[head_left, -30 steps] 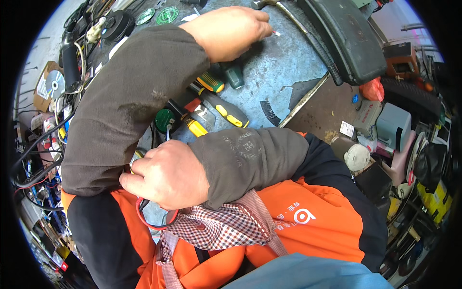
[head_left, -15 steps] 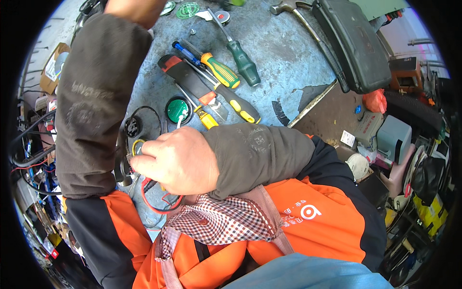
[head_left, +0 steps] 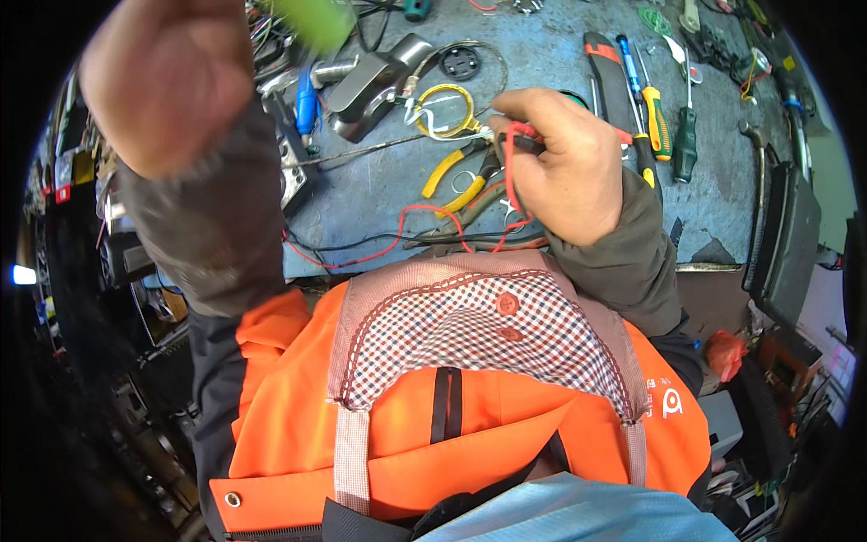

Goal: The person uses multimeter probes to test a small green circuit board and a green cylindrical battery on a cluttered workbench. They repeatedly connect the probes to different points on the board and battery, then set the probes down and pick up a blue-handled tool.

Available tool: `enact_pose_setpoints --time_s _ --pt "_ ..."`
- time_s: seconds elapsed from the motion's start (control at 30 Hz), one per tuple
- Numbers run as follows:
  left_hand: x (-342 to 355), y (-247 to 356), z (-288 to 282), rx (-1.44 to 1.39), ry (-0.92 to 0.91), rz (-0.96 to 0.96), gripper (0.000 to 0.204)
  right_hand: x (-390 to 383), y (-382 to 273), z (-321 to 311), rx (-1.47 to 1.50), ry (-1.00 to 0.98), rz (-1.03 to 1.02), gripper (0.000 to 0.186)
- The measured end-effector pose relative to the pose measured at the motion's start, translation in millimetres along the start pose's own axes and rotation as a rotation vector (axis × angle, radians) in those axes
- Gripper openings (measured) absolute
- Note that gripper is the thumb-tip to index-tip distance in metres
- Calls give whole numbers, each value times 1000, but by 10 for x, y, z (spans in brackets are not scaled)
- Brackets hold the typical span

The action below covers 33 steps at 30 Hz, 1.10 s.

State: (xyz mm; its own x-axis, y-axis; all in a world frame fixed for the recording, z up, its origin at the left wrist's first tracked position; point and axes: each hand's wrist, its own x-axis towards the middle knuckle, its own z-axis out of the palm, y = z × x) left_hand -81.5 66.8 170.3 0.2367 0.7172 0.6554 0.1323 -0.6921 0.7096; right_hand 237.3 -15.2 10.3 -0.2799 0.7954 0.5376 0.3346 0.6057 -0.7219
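While the left hand (head_left: 172,99) hangs blurred at ten o'clock, its fingers run out past the upper edge, so I cannot tell whether they are spread or grip anything, the smeared green object (head_left: 321,23) near them at eleven o'clock included. Just below that object, a blue-handled tool (head_left: 307,104) lies on the table (head_left: 352,194), with a grey metal housing (head_left: 370,86) beside it toward two o'clock.

Near twelve o'clock lies the yellow ring (head_left: 470,117), flat and round with no clear long axis; white wires (head_left: 420,116) cross it and reach toward three o'clock, ending right by the right fingers. Yellow-handled pliers (head_left: 441,176) lie below the ring.

The right hand (head_left: 573,167), at one o'clock, is much the nearer: its fingers are bent together, pinching the red and black leads (head_left: 509,172), with the ring just beside them toward ten o'clock. Whether they also touch the wire ends, I cannot tell. Farther right, around two o'clock, lie a yellow-and-green screwdriver (head_left: 658,126) and a green-handled screwdriver (head_left: 686,144), both clear of the hand
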Motion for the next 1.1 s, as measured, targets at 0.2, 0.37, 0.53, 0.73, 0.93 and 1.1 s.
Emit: enact_pose_setpoints --time_s 0.2,0.37,0.53,0.73,0.93,1.1 --pt "-1533 129 891 -300 613 -530 15 70 0 40 -32 57 -82 23" --pt "-1894 -211 1145 -383 591 -634 12 233 -273 -25 -123 -155 -96 20" --pt "-1879 -351 1134 -470 546 -723 19 505 -434 217 -292 -326 -107 22" --pt "-1911 -425 1084 -436 539 -836 26 605 -141 681 -282 -304 -118 18" --pt "-1912 -459 1083 -431 567 -845 27 603 -12 869 -287 -353 -73 18" --pt "-1919 -462 1087 -334 521 -873 26 607 3 848 -186 -290 -35 19"
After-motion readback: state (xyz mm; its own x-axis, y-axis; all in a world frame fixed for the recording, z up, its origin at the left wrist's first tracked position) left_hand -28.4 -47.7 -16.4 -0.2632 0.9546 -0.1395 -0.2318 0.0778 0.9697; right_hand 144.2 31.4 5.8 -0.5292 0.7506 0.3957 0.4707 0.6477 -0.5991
